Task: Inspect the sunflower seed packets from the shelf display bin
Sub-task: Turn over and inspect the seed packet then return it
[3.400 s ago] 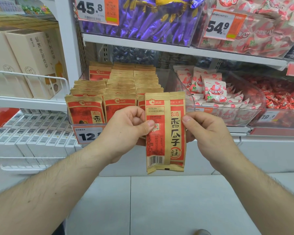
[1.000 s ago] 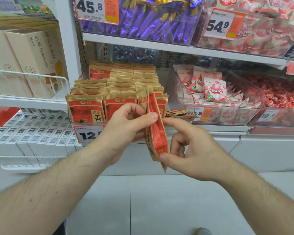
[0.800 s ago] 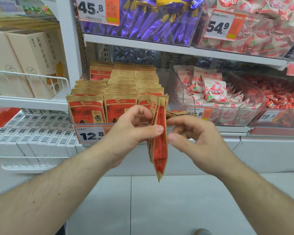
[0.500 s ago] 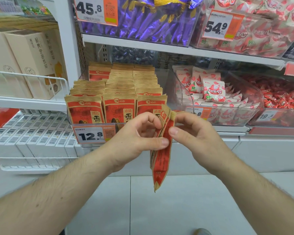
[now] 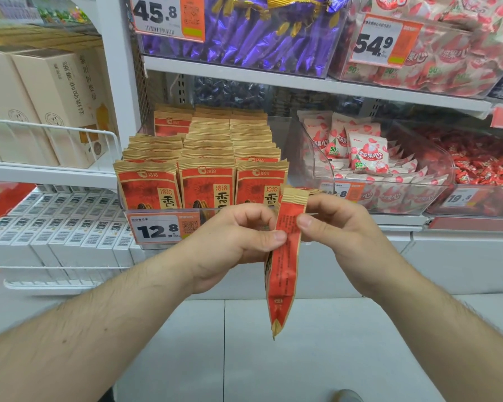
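kraft-brown paper edged the sunflower seed packet (image 5: 283, 265) i held, its body printed matte red with fine text too small to read. it hung nearly upright and edge-on to me, just in front of the clear display bin (image 5: 169, 210), its crimped, ribbed top seal level with the bin's front lip and its pinched bottom corner pointing down toward the pale floor tiles (image 5: 244, 358). the packet looked flat and slightly creased, a long narrow strip from this angle.

my left hand (image 5: 233, 245) gripped it from the left, thumb tip pressed on the red face and the other fingers curled behind. my right hand (image 5: 337, 227) pinched the upper part from the right, thumb on the front and fingers folded round the back edge.

inside the bin, behind the held packet, more seed packets (image 5: 206, 181) stood upright in three tight rows, same tan serrated tops and red fronts with a dark seed picture. a white and orange price tag (image 5: 163, 229) reading 12.8 sat on the bin's front wall. right of the bin, a second clear bin held glossy pink-and-white candy bags (image 5: 366, 153).
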Demonstrator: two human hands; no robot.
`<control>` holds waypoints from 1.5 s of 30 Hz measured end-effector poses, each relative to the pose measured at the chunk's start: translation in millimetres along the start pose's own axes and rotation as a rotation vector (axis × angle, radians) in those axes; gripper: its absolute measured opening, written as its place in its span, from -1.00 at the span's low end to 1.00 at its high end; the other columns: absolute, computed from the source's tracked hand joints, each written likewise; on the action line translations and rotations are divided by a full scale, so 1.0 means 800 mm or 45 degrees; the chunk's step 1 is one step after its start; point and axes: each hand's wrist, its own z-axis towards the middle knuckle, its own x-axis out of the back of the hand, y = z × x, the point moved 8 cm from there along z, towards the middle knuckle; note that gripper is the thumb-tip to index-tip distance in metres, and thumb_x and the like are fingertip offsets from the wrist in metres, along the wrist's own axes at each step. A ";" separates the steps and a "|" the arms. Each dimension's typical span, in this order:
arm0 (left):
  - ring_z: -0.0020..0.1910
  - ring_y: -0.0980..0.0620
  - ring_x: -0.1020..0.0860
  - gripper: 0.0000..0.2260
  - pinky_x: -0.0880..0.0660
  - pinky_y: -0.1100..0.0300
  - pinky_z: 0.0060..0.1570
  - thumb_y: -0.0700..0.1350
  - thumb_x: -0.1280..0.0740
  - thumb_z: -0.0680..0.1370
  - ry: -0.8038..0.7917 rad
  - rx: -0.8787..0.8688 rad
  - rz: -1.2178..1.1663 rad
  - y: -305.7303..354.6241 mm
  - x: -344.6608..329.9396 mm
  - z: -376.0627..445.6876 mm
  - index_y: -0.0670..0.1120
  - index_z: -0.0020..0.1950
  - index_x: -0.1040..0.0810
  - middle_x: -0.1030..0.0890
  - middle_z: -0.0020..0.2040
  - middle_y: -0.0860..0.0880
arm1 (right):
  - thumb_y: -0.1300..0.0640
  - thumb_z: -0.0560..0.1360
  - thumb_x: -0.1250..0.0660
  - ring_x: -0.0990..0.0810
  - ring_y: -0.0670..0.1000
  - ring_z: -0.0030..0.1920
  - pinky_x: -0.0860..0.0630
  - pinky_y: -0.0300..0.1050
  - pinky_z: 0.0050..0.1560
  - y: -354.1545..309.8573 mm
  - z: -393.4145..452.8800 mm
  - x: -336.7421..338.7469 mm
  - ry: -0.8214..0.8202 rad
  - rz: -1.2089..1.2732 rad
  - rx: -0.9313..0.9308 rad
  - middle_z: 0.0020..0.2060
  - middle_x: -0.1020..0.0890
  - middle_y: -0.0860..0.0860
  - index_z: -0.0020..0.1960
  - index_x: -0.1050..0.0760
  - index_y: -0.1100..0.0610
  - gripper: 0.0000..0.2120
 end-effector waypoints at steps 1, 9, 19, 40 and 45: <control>-0.26 0.06 -0.60 -0.88 -0.56 0.20 -0.16 -0.21 -0.40 0.36 0.003 0.004 -0.014 0.000 0.000 0.000 -0.17 -0.17 -0.50 -0.63 -0.26 0.00 | 0.07 0.36 -0.43 -0.65 0.03 -0.06 -0.58 -0.08 0.03 0.000 0.000 0.000 0.002 -0.005 0.001 -0.08 -0.71 0.01 -0.02 -0.63 0.14 -0.76; -0.22 0.01 -0.61 -0.87 -0.57 0.10 -0.09 -0.18 -0.40 0.36 0.044 0.030 -0.035 -0.001 0.003 0.000 -0.16 -0.16 -0.50 -0.63 -0.23 -0.04 | 0.13 0.35 -0.42 -0.67 0.08 -0.02 -0.58 -0.14 0.00 -0.001 -0.002 -0.002 -0.014 -0.010 -0.015 0.00 -0.70 0.08 0.07 -0.60 0.19 -0.69; -0.22 0.02 -0.63 -0.93 -0.56 0.10 -0.11 -0.18 -0.40 0.36 0.068 0.017 -0.033 0.000 0.005 0.000 -0.10 -0.26 -0.52 -0.64 -0.25 -0.03 | 0.21 0.36 -0.40 -0.70 -0.06 -0.05 -0.58 -0.25 -0.06 -0.004 -0.006 -0.010 -0.114 -0.003 -0.015 -0.07 -0.72 -0.07 0.06 -0.59 0.12 -0.73; -0.36 -0.04 -0.57 -0.63 -0.59 0.07 -0.26 -0.16 -0.41 0.40 0.208 -0.099 -0.232 0.019 0.022 0.002 -0.20 0.17 -0.47 -0.58 -0.26 -0.13 | -0.02 0.20 -0.59 -0.62 -0.14 0.15 -0.52 -0.02 0.26 0.015 -0.017 -0.021 -0.372 -0.549 -0.226 0.30 -0.50 -0.20 0.40 -0.33 -0.19 -0.17; -0.30 -0.08 -0.53 -0.65 -0.59 0.01 -0.19 -0.14 -0.33 0.39 0.209 -0.085 -0.285 0.022 0.023 0.002 -0.13 0.17 -0.44 -0.56 -0.15 -0.19 | 0.13 0.18 -0.61 -0.69 -0.01 0.02 -0.55 0.04 0.24 0.009 -0.018 -0.025 -0.387 -0.468 -0.217 0.23 -0.58 -0.08 0.46 -0.28 -0.12 -0.06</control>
